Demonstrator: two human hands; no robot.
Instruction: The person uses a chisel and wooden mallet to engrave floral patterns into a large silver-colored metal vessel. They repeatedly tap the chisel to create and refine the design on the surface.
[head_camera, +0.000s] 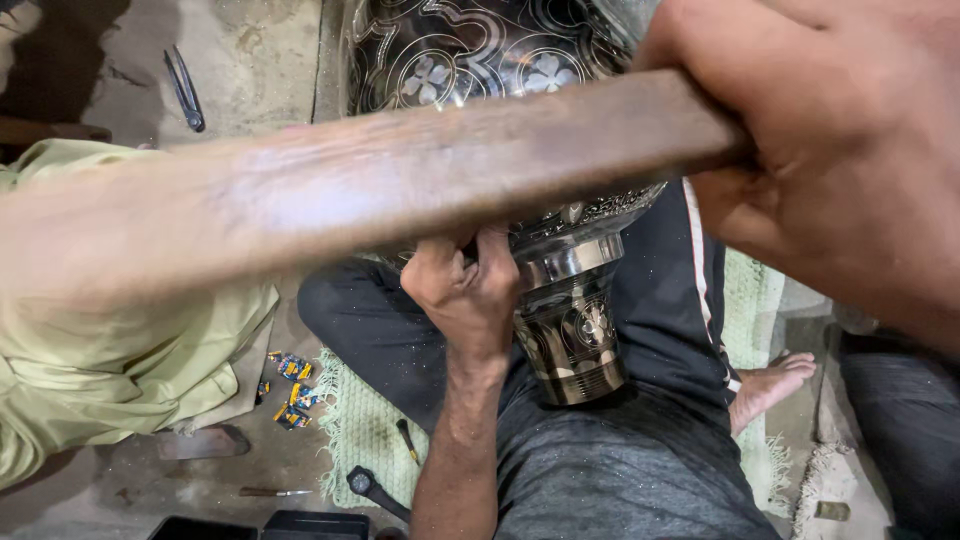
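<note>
I see my right hand (840, 170) at the upper right of the frame, clenched around the end of a long brown wooden stick (380, 190) that runs blurred across the picture to the left edge. Below it, at centre, my left hand (465, 285) is curled into a fist against an engraved metal vase (570, 330); I cannot tell what it pinches, if anything. The vase lies tilted across my lap, its dark flower-patterned body at the top centre and its banded foot pointing down toward the lower middle. I sit on the floor in dark trousers, a bare foot (770, 385) showing at the right. A pale green cloth (110, 370) lies at the left, a green mat (365, 425) beneath my leg, small coloured wrappers (290, 380) beside it, and a pair of pliers (185, 90) at the upper left.
</note>
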